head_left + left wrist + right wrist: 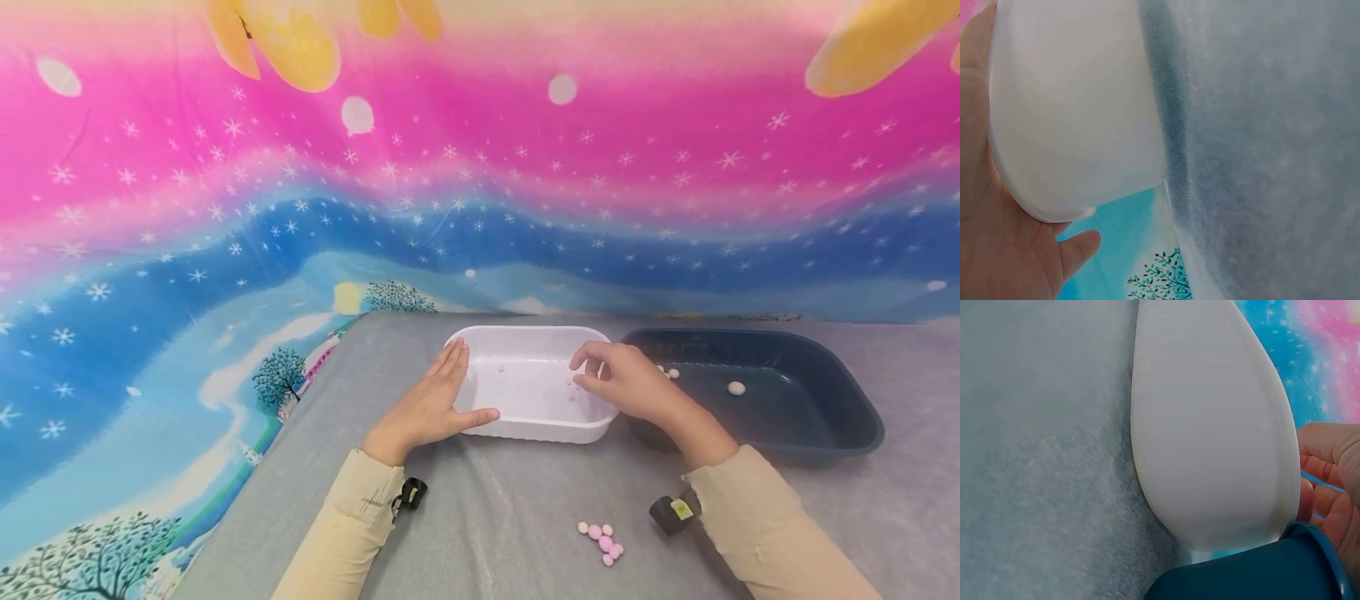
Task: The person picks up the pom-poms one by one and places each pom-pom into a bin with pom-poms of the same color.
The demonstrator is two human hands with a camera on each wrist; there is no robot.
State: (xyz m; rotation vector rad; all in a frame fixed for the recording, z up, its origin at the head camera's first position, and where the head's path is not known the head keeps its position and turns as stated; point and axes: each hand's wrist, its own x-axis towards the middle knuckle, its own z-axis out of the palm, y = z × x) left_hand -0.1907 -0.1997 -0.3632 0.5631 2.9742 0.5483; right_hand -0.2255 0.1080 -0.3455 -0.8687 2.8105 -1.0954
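Observation:
A white oblong basin sits on the grey cloth. My left hand rests on its left end, fingers straight along the rim and thumb over the near edge. Over the basin's right end hovers my right hand, its fingers loosely bent and a gap showing between thumb and forefinger. No object shows in its grasp. One small pink ball lies inside the basin towards the left. Several more pale pink balls are under the right fingertips. In the right wrist view, the basin's wall partly hides the fingers.
A dark blue basin stands against the white one on the right, with a few whitish balls inside. Several pink and white balls lie clustered on the grey cloth in front. A colourful printed curtain hangs behind.

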